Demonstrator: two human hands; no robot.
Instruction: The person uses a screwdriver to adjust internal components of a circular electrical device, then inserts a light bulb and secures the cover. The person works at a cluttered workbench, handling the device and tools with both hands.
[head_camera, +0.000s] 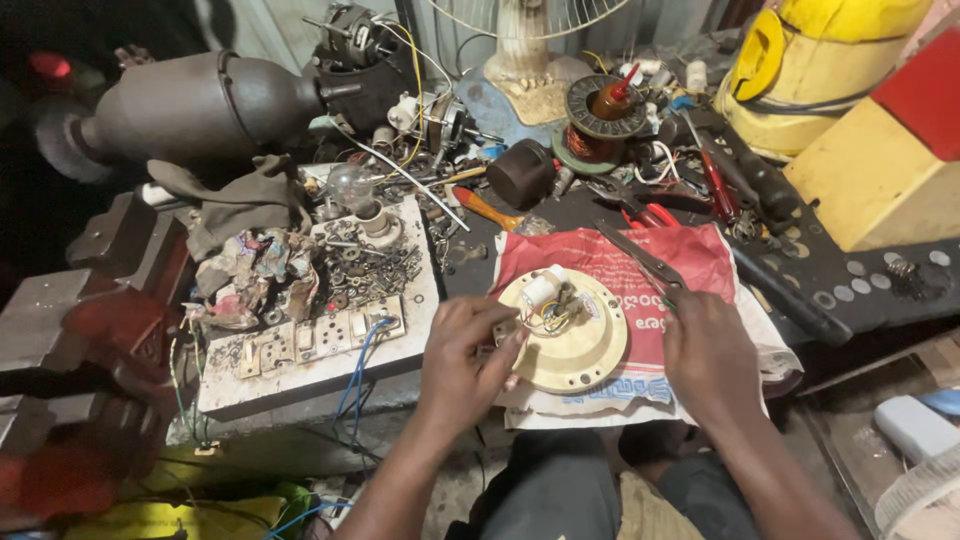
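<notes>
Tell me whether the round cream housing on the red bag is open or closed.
Open: the round cream housing lies face up, its wires and white capacitor exposed. The left hand grips its edge; the right hand holds pliers.

**Cream disc and pliers on the red bag**

A round cream plastic disc (575, 335) lies flat on a red printed bag, open face up, showing a white cylindrical part and a tangle of coloured wires near its centre. Long grey metal pliers (640, 258) slant just beside its upper right rim.
</notes>
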